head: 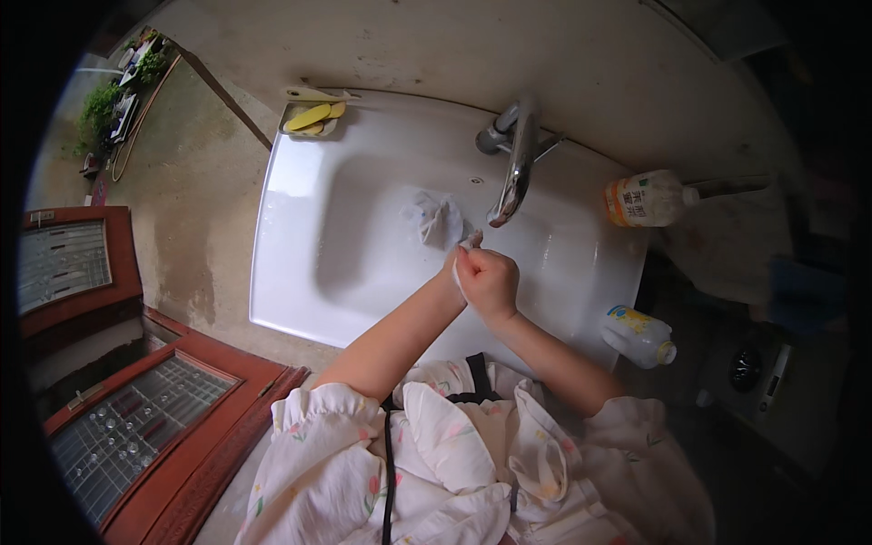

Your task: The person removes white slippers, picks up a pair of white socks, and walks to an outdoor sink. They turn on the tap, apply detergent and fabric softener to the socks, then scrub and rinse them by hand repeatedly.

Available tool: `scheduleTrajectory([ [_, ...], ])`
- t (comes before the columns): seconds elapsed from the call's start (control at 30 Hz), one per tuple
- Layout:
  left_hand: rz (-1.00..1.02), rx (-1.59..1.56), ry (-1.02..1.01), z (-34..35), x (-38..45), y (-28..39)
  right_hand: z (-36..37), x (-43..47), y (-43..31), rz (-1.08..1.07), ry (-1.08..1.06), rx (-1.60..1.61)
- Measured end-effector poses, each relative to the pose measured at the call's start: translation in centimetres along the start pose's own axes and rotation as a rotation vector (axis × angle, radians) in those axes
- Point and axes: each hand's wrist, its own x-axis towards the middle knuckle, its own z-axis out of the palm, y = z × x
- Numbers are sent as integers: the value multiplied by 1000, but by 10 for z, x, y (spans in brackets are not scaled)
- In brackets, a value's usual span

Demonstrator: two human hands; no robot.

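Over the white ceramic washbasin (347,320), my two hands meet just below the faucet spout. My right hand (492,278) is closed around my left hand near the wrist, its thumb lying across the top. Most of my left hand (475,240) is hidden behind it; only a small part shows beyond the right thumb. White foam appears along the edge where they touch. A crumpled, wet-looking white cloth (437,219) lies on the basin floor, just beyond my left wrist. The chrome faucet (519,170) arches toward my hands, and no water stream is visible from it.
Yellow soap pieces (310,118) sit in a dish at the basin's far left corner. On the right side are a labelled plastic bottle (637,199) and a clear plastic jug (637,337). Red-brown glazed doors (259,371) stand at left.
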Motion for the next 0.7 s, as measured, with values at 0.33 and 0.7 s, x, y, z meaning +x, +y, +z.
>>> scheduleTrajectory([
  [0.33,-73,224,380,2,8,-5,19,21,65,106,172,-91],
  [0.7,-231,216,265,31,5,5,14,43,92,366,143,56],
])
